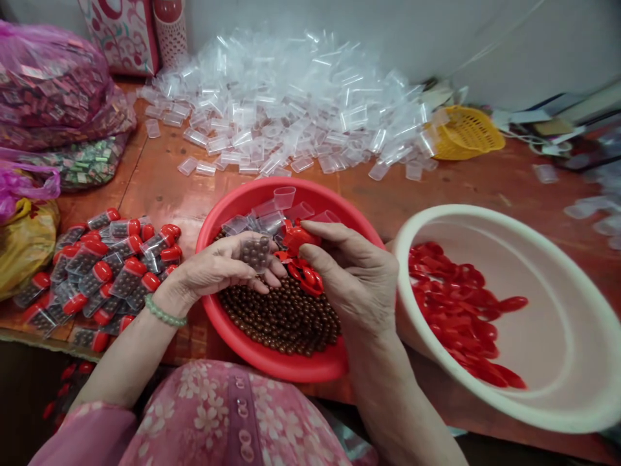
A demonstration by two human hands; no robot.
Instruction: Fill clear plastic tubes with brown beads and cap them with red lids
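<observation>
My left hand (233, 262) holds a small clear plastic case (255, 254) filled with brown beads, above a red basin (272, 372). Just to its right, my right hand (356, 268) pinches a red plastic cap (297, 238) between thumb and fingers; cap and case look apart. Under both hands the basin holds many loose brown beads (281, 317). More red caps (310, 278) lie on the beads, partly behind my right hand. Several clear cases without caps (269, 217) rest at the basin's far side.
Capped bead-filled cases (111, 272) are piled at left, near plastic bags (53, 90). A large heap of clear cases (291, 97) lies along the wall beside a yellow basket (468, 133). At right a white tub (557, 310) contains red caps (456, 304).
</observation>
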